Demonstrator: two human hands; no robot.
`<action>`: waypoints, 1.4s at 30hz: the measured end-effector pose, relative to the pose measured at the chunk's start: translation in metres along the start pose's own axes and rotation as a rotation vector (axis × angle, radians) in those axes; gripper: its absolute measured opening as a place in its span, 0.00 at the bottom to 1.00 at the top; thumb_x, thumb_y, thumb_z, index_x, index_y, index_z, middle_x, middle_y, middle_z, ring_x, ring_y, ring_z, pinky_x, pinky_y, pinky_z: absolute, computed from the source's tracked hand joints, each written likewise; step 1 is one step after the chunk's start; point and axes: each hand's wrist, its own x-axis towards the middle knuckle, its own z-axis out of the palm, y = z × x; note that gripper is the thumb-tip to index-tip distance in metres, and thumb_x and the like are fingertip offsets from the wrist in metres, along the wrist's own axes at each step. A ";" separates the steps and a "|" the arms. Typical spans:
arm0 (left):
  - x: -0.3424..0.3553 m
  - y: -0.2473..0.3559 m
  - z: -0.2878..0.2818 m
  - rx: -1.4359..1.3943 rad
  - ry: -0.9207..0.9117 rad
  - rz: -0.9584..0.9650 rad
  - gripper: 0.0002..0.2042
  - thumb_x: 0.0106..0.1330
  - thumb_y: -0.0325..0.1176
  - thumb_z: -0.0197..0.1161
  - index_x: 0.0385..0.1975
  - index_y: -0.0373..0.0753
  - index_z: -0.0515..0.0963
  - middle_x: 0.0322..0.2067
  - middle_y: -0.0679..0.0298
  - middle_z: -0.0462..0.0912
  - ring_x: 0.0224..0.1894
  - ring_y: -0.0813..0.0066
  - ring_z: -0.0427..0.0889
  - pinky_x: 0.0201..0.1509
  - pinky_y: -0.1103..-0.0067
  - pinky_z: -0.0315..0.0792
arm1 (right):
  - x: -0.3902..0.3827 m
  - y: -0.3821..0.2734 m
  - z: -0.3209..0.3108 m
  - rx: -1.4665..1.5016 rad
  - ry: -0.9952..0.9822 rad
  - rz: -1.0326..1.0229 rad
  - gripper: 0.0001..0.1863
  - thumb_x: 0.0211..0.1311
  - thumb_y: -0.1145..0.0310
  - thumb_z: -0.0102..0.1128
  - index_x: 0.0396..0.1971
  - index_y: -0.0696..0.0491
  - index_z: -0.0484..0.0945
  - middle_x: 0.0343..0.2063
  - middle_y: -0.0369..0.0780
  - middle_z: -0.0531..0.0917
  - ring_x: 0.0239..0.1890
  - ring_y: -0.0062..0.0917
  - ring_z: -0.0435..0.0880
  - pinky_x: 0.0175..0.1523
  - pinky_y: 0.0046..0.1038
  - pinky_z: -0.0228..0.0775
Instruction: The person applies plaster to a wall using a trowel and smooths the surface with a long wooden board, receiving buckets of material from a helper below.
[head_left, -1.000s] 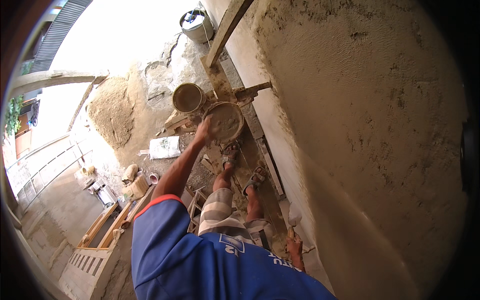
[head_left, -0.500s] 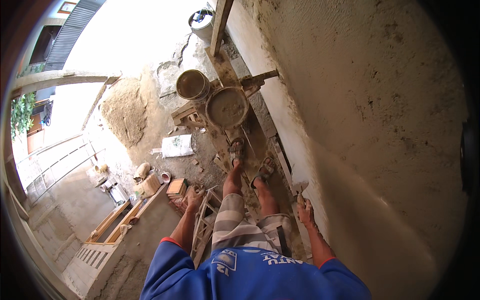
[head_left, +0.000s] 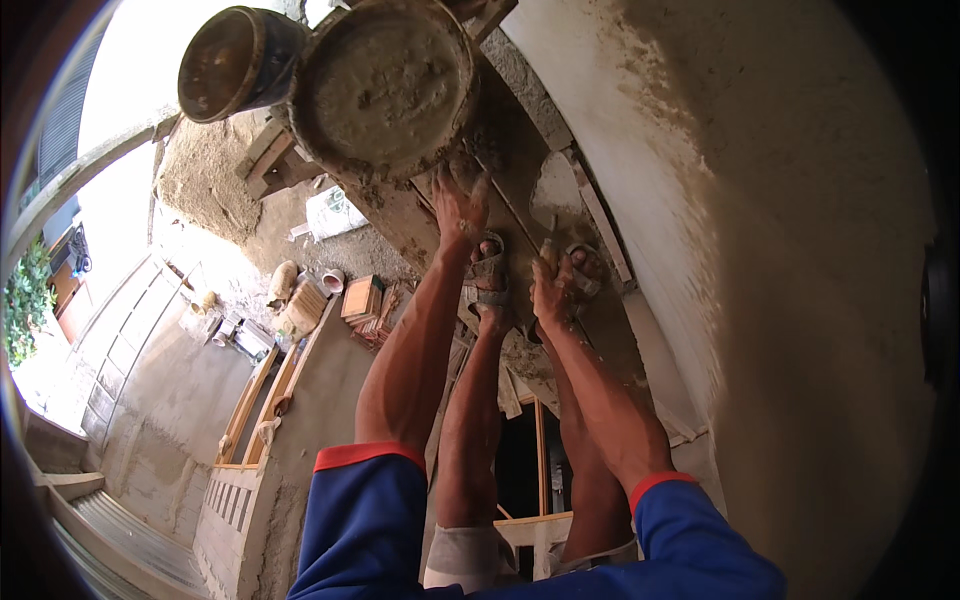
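A wide round basin of wet mortar (head_left: 385, 95) stands on the planks in front of me. My left hand (head_left: 461, 208) reaches to its near rim, fingers stretched out and apart, with nothing held. Whether the fingertips touch the rim, I cannot tell. My right hand (head_left: 551, 288) is closed round the handle of a trowel. The mortar-smeared trowel blade (head_left: 557, 188) points away from me, low over the planks beside my right foot. Left of the basin, close against it, is a dirty bucket (head_left: 228, 68).
A partly plastered wall (head_left: 640, 190) rises along my right. My sandalled feet stand on narrow wooden planks (head_left: 515, 180) above a lower floor. Down to the left are a sand heap (head_left: 205, 180), a white sack (head_left: 333, 213), stacked tiles (head_left: 362, 300) and a wooden frame (head_left: 250, 405).
I have bent down, so the basin and bucket appear much nearer. My left hand has moved forward to the basin's rim. My right hand has brought the trowel away from the wall, down over the planks.
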 end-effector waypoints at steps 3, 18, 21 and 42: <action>0.029 -0.011 0.028 -0.003 -0.001 0.113 0.39 0.57 0.50 0.56 0.60 0.26 0.50 0.58 0.39 0.54 0.63 0.44 0.50 0.65 0.63 0.49 | 0.006 -0.036 0.033 0.208 -0.114 0.176 0.32 0.60 0.56 0.52 0.60 0.56 0.57 0.46 0.50 0.68 0.45 0.37 0.68 0.46 0.34 0.63; 0.052 -0.025 0.084 -0.075 0.204 0.226 0.44 0.58 0.53 0.55 0.61 0.24 0.43 0.62 0.38 0.45 0.65 0.37 0.40 0.67 0.54 0.37 | 0.044 -0.071 0.099 0.188 0.109 -0.461 0.28 0.57 0.62 0.54 0.55 0.60 0.62 0.47 0.53 0.72 0.51 0.45 0.72 0.51 0.36 0.67; 0.054 0.008 0.108 -0.127 0.168 0.237 0.44 0.57 0.53 0.56 0.61 0.24 0.44 0.62 0.38 0.46 0.64 0.38 0.41 0.67 0.54 0.37 | 0.087 -0.033 0.080 -0.314 0.050 -0.502 0.35 0.59 0.52 0.50 0.59 0.61 0.55 0.57 0.51 0.63 0.56 0.38 0.67 0.55 0.34 0.62; -0.060 0.029 -0.007 -0.316 0.052 -0.177 0.35 0.58 0.42 0.60 0.60 0.30 0.53 0.58 0.43 0.59 0.62 0.51 0.59 0.63 0.66 0.54 | 0.029 -0.157 -0.064 0.280 -0.239 -0.238 0.25 0.55 0.69 0.55 0.53 0.61 0.66 0.45 0.53 0.75 0.42 0.37 0.79 0.44 0.30 0.71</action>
